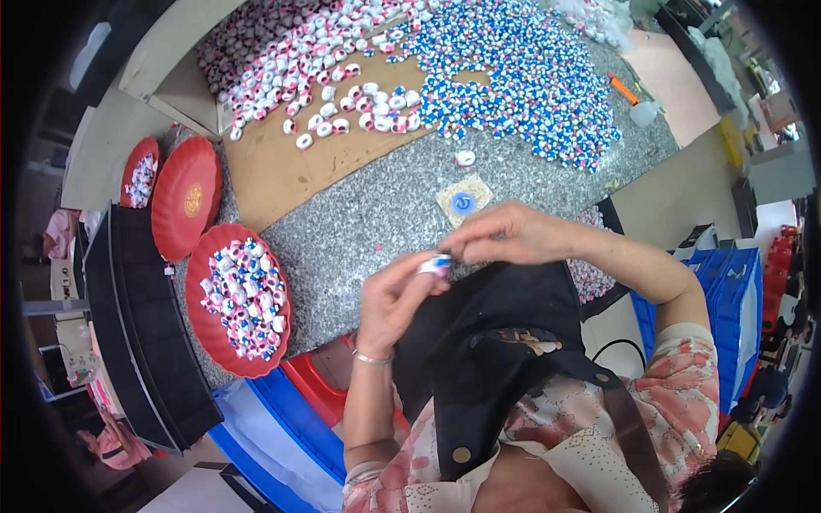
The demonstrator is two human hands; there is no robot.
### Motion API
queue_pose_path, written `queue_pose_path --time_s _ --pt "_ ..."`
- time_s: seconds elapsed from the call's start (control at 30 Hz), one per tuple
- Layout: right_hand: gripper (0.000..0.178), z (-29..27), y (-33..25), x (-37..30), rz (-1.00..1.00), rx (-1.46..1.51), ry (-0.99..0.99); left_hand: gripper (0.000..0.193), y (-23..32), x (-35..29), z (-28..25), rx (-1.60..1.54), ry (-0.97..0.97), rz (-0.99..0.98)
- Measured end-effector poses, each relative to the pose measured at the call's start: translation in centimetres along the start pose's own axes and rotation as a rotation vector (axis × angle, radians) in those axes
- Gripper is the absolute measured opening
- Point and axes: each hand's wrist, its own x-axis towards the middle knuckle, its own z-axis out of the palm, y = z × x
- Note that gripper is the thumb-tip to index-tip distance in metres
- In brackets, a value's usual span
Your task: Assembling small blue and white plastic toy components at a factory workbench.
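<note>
My left hand (395, 292) pinches a small white, blue and pink piece (436, 266) between thumb and fingertips, above my dark apron (513, 299). Right beside it, my right hand (506, 232) has its fingers pressed together close to that piece. Whatever those fingers hold is too small and blurred to make out. Just beyond my right hand, a round blue cap-like thing (463, 203) rests on a pale, rough square pad (479, 190). A lone white ring-shaped piece (464, 159) lies farther back on the speckled grey tabletop (359, 227).
Across the back spread heaps of white-and-pink ring pieces (282, 77) and small blue-and-white pieces (522, 77). At left, a red scalloped dish (195, 295) holds mixed pieces beside a bare red dish (175, 214). An orange-handled tool (624, 88) lies back right. Blue crates (727, 291) stand below.
</note>
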Motion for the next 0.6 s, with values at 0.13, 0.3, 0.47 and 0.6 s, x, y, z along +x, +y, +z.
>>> queue_pose_path --time_s 0.13,0.3,0.47,0.6 --pt "0.015 -6.9 4.7 1.2 -0.279 -0.865 0.431 0.021 2.0 -2.9 -7.1 0.412 0.517 0.289" --pt "0.019 -11.1 6.5 2.4 -0.336 -1.174 0.338 0.05 4.3 -1.7 -10.6 1.353 0.928 0.39" --pt "0.011 -10.4 6.0 2.4 -0.312 -1.425 0.228 0.015 2.9 8.1 -4.6 0.887 0.469 0.558" --pt "0.022 -9.2 6.8 2.5 -0.229 -1.425 0.22 0.017 -1.0 17.4 -4.0 1.052 0.454 0.733"
